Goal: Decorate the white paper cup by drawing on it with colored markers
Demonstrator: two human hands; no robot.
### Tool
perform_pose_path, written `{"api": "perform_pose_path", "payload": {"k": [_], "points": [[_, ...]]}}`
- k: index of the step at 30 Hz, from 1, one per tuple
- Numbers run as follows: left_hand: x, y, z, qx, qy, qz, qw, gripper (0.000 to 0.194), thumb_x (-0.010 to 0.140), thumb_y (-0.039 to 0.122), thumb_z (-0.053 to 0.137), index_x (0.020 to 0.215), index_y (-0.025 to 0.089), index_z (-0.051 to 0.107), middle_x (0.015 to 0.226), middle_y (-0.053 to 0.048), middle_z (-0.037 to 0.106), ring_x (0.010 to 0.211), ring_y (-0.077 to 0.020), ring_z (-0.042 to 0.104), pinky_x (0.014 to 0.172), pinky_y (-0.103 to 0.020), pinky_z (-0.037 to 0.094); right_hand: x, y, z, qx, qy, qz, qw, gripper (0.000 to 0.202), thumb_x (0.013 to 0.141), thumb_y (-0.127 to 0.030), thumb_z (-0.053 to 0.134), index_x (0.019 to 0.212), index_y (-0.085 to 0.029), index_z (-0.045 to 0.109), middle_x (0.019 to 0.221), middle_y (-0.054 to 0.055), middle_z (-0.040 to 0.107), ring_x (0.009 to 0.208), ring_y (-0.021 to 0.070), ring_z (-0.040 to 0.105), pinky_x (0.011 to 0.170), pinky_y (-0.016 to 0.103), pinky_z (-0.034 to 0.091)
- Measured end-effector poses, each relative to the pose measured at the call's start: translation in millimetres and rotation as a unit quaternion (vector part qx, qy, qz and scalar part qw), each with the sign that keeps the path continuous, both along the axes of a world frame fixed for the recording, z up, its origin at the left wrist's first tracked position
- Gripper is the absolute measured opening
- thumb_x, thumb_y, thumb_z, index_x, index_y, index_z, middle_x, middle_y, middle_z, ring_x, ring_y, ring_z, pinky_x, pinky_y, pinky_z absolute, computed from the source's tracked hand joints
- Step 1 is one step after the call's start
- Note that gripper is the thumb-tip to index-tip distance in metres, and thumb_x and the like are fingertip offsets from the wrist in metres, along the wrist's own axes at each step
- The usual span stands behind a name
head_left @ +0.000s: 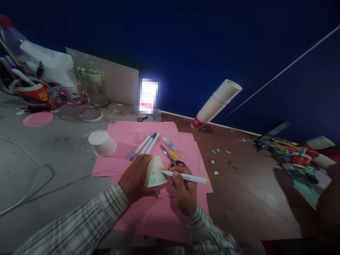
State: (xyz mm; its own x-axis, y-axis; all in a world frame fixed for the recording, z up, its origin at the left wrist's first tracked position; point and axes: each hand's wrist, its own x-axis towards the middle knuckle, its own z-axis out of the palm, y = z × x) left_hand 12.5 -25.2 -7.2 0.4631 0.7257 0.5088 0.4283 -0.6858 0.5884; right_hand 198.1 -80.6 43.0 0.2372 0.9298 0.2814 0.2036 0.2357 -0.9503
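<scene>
My left hand (pixel 136 178) grips a white paper cup (pixel 156 173) lying tilted over the pink sheets, with green leaf-like marks along its side. In my right hand (pixel 184 187) is a yellow marker (pixel 193 178), its tip at the cup's wall near some yellow marks. Just beyond my hands lie several capped markers (pixel 144 146), a pair of scissors (pixel 167 154) and a loose yellow cap (pixel 174 155). Another white paper cup (pixel 102 143) stands upside down to the left, partly on the pink paper (pixel 161 212).
A tall leaning stack of paper cups (pixel 215 105) stands at the back. Back left are a glass jar (pixel 94 87) and a red cup (pixel 34 93) of tools. A white cable (pixel 31 189) crosses the left side. Paper scraps (pixel 216 173) lie right; another person's arm (pixel 331 196) is at far right.
</scene>
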Motion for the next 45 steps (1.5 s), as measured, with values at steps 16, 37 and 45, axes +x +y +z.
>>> {"api": "perform_pose_path", "payload": {"k": [16, 37, 45], "points": [[0.5, 1.0, -1.1, 0.068, 0.014, 0.01, 0.998, 0.121, 0.065, 0.084, 0.081, 0.152, 0.013, 0.037, 0.124, -0.022, 0.065, 0.112, -0.0408, 0.069, 0.099, -0.062, 0.061, -2.1, 2.1, -5.7, 0.02, -0.033, -0.009, 0.999, 0.025, 0.101, -0.039, 0.057, 0.088, -0.021, 0.069, 0.062, -0.003, 0.054, 0.054, 0.0145, 0.052, 0.053, 0.026, 0.046], [0.3, -0.1, -2.2, 0.033, 0.0, 0.007, 0.999, 0.116, 0.062, 0.07, 0.093, 0.15, 0.014, 0.043, 0.126, -0.021, 0.066, 0.115, -0.0429, 0.068, 0.102, -0.065, 0.058, -0.4, 2.7, -6.6, 0.007, -0.036, -0.031, 0.999, 0.032, 0.102, -0.047, 0.057, 0.088, -0.021, 0.068, 0.062, -0.003, 0.054, 0.053, 0.0145, 0.051, 0.05, 0.026, 0.044], [2.1, -0.5, -7.3, 0.039, -0.01, 0.02, 0.999, 0.12, 0.06, 0.081, 0.087, 0.149, 0.014, 0.042, 0.127, -0.022, 0.066, 0.116, -0.0425, 0.068, 0.103, -0.064, 0.058, -1.2, 0.9, -6.8, 0.007, -0.035, -0.005, 0.999, 0.031, 0.102, -0.045, 0.056, 0.088, -0.021, 0.069, 0.063, -0.002, 0.055, 0.055, 0.015, 0.052, 0.053, 0.027, 0.046]]}}
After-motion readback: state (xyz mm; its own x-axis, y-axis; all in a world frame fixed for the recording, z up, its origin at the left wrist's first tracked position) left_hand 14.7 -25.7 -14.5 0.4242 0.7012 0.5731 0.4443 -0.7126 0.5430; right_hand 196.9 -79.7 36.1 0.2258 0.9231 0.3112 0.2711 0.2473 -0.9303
